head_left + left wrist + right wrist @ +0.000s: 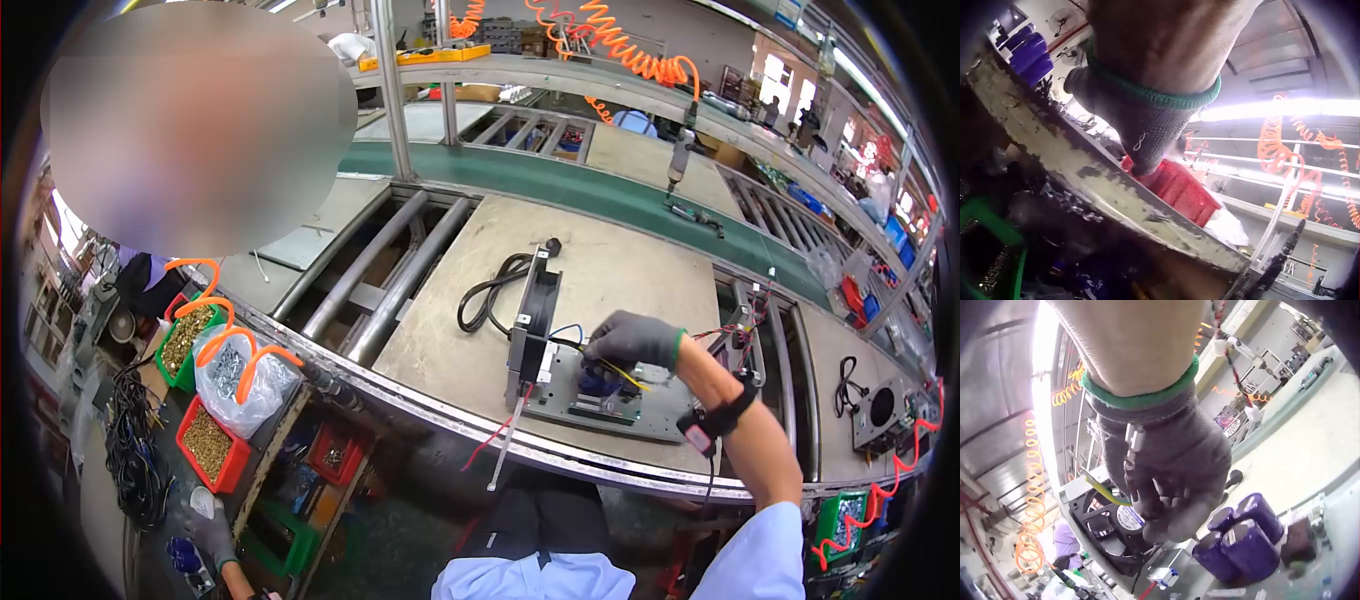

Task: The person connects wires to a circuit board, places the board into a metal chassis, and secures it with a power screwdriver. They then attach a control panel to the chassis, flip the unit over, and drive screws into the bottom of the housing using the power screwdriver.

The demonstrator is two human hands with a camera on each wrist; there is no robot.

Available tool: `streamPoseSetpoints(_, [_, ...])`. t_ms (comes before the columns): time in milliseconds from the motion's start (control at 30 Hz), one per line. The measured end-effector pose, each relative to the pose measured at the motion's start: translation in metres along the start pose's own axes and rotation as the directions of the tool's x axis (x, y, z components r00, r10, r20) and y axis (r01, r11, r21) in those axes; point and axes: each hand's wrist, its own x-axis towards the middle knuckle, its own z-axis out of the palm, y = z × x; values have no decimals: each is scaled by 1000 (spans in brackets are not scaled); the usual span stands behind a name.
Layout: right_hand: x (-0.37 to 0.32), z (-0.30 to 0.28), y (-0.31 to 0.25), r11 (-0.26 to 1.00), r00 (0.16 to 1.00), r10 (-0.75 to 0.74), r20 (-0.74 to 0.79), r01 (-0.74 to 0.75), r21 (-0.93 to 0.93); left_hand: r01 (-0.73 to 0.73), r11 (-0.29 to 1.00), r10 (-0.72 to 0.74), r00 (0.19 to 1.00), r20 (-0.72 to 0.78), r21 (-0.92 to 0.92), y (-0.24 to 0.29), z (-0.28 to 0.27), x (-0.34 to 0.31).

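Note:
My gloved right hand (635, 340) pinches a yellow-green wire (1105, 491) with curled fingers, above a circuit board (605, 405). Purple cylindrical capacitors (1250, 540) stand on that board, just below the hand. Beside them a black fan (1113, 528) is fixed upright in a metal frame (520, 355). Far to the lower left, my gloved left hand (212, 535) is at the parts bench, with a small whitish round piece (203, 501) at its fingers. The left wrist view shows this hand near a red bin (1182, 192), its fingertips mostly hidden.
Brass screws fill a red bin (205, 445) and a green bin (185, 345); a plastic bag (245, 380) of metal parts lies between. Black cables (137, 450) lie left. Metal rollers (410, 280) flank the work board (440, 330). A power screwdriver (682, 155) hangs over the green belt (560, 190).

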Motion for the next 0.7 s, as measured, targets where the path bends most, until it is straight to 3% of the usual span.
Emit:
streamPoseSetpoints(67, [-2,15,17,984,995,-15,-100,33,173,-79,997,73,978,-193,-22,24,-29,-21])
streamPoseSetpoints(100, [-4,21,21,975,989,2,-147,31,221,-126,953,82,982,-169,-275,50,-45,-38])
streamPoseSetpoints(133, [-11,27,18,963,991,11,-135,26,267,-152,846,90,985,-145,-511,75,-61,-56])
streamPoseSetpoints(167, [-15,33,16,952,993,18,-121,20,307,-76,488,134,991,-11,-870,120,-87,-86])
streamPoseSetpoints(200, [3,36,43,962,988,4,-154,38,271,-42,456,270,958,93,-889,185,-181,-120])
streamPoseSetpoints(233, [-7,42,28,967,989,15,-145,23,255,-69,371,519,842,146,-926,224,-215,-144])
streamPoseSetpoints(267, [-4,48,28,953,990,-4,-138,46,299,25,353,618,744,253,-935,266,-256,-175])
streamPoseSetpoints(300, [-2,52,30,935,990,-20,-139,68,348,7,141,775,622,115,-990,298,-255,-207])
streamPoseSetpoints(333, [-1,56,29,937,988,-19,-156,72,342,166,56,857,499,133,-985,328,-272,-234])
streamPoseSetpoints(367, [-1,60,30,937,984,-14,-178,75,340,378,51,923,336,189,-924,358,-270,-265])
streamPoseSetpoints(433, [-5,66,30,945,977,-8,-212,76,318,602,243,956,-16,293,-760,412,-287,-295])
streamPoseSetpoints(500, [-7,66,28,959,974,-7,-225,70,274,697,285,950,-112,292,-658,443,-312,-300])
streamPoseSetpoints(667, [-9,58,21,987,975,4,-222,31,157,810,248,959,-125,256,-532,459,-297,-317])
streamPoseSetpoints(700, [-10,53,20,998,974,-18,-227,31,54,851,235,957,-117,266,-469,459,-294,-317])
